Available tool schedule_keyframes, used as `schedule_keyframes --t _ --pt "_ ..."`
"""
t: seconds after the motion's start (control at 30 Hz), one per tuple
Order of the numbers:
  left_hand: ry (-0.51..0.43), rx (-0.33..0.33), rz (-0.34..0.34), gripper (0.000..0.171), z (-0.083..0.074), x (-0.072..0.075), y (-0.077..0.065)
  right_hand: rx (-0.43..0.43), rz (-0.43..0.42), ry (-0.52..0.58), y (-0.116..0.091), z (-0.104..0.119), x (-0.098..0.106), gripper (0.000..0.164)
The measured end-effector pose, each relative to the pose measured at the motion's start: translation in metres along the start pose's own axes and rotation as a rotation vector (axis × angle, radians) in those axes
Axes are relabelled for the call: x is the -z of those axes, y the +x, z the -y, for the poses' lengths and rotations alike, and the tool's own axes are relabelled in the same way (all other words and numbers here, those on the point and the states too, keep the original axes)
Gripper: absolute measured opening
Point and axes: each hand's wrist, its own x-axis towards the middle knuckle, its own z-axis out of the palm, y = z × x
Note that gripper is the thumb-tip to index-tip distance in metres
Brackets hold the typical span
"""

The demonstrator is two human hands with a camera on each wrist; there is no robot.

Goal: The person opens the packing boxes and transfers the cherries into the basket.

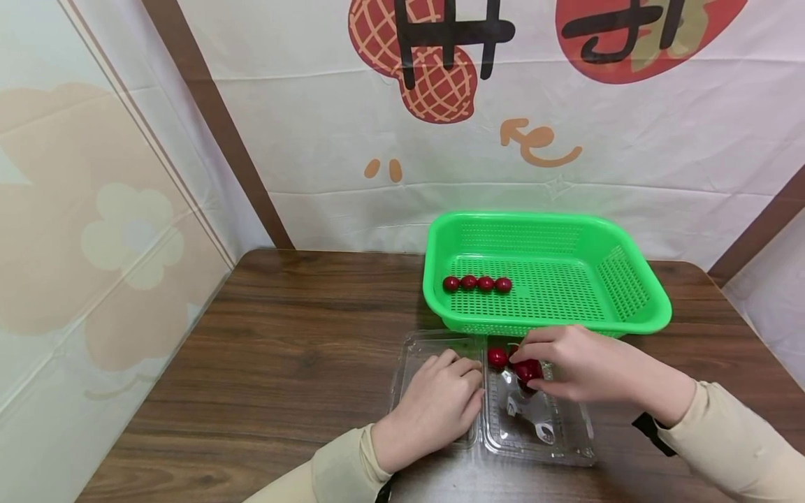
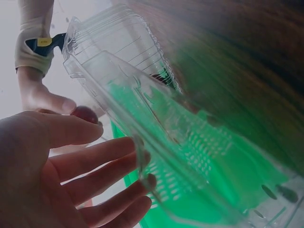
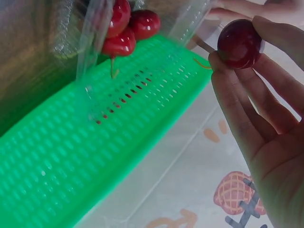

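Note:
My right hand (image 1: 581, 363) pinches a dark red cherry (image 3: 240, 43) between thumb and fingertips, above the right half of a clear plastic clamshell box (image 1: 547, 453). In the right wrist view, more red cherries (image 3: 145, 23) lie together in the box, one with a green stem. A single cherry (image 1: 497, 358) shows beside my right fingertips in the head view. Over the box's left half (image 1: 409, 344) is my left hand (image 1: 434, 402). Its loosely bent fingers touch the clear plastic edge in the left wrist view and hold nothing.
Behind the box stands a green plastic basket (image 1: 657, 311) with perforated sides, close to the box's back edge. Several cherries (image 1: 486, 283) form a row on its left side. Everything stands on a brown wooden table (image 1: 302, 349), with a printed cloth (image 1: 327, 140) behind it.

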Motion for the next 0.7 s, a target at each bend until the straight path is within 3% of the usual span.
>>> schedule_keyframes --t 0.7 --pt "0.001 -0.006 -0.011 0.016 0.001 -0.001 0.0 -0.021 -0.016 -0.019 0.008 -0.009 0.024 0.03"
